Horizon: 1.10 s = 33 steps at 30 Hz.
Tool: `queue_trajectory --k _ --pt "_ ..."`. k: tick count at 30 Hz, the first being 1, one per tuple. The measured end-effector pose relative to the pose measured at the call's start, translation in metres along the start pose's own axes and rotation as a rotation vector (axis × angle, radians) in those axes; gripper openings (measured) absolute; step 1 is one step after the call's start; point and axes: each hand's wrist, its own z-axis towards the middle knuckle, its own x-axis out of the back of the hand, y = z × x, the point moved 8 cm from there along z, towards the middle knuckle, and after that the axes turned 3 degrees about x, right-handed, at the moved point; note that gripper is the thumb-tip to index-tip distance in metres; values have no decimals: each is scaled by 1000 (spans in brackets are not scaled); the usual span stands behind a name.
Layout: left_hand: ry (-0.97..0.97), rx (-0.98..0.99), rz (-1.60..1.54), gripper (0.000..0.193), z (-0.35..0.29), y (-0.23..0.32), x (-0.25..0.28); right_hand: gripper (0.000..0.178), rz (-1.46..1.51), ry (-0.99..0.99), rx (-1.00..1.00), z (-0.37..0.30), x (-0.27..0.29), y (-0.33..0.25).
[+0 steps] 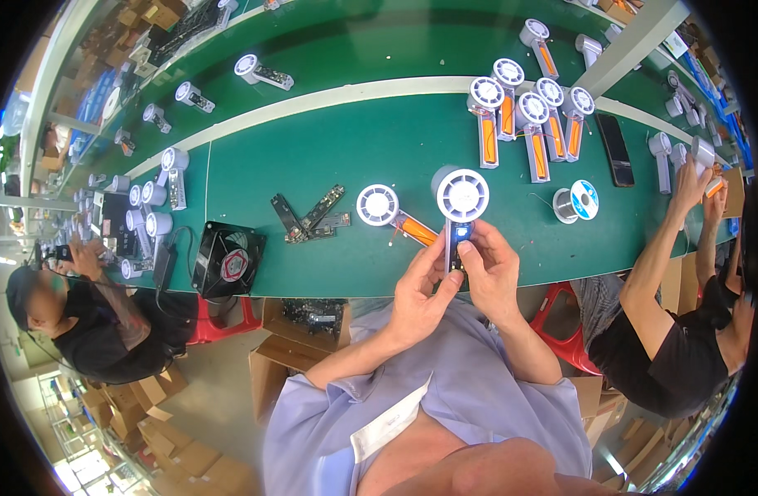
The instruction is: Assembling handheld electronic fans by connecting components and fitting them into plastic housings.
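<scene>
Between my two hands is a handheld fan with a round white grille, its handle opened to show a dark circuit board with a bright light on it. My left hand grips the handle from the left, fingers closed round it. On the other side my right hand holds the handle, its thumb pressed on the board. Just left of it lies another handheld fan, an orange battery cell in its handle. Farther left is a small pile of loose circuit boards.
Several fans with orange cells stand at the back right, near a phone and a solder wire spool. A black cooling fan sits at the front left edge. Co-workers sit on both sides; one hand at right holds a fan.
</scene>
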Motion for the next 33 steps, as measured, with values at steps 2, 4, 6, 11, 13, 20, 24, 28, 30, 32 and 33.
queue_trajectory --k 2,4,6,11,13,20,24,28,30,32,33 --pt "1 4 -3 66 0 0 0 39 -3 -1 2 0 0 0" --pt "1 8 -3 66 0 0 0 39 -2 -1 1 0 0 1" --pt "1 13 -4 66 0 0 0 39 2 -1 3 0 1 1" --pt "0 1 8 66 0 0 1 40 11 -2 -8 0 1 1" --pt "1 -4 9 66 0 0 1 40 1 -4 -8 0 0 1" --pt "6 -13 -7 66 0 1 0 40 0 -10 10 0 -1 -1" --pt "5 -16 3 66 -1 0 1 40 -6 -5 12 0 0 -1" --pt "-35 -10 76 70 1 10 -3 41 8 6 14 0 4 1" --pt "-36 -29 143 72 0 13 -5 41 18 -1 8 0 2 1" --pt "-21 32 -5 75 0 6 -5 42 27 -7 4 0 1 1" --pt "-20 31 -5 75 0 5 -5 42 41 -14 0 0 0 2"
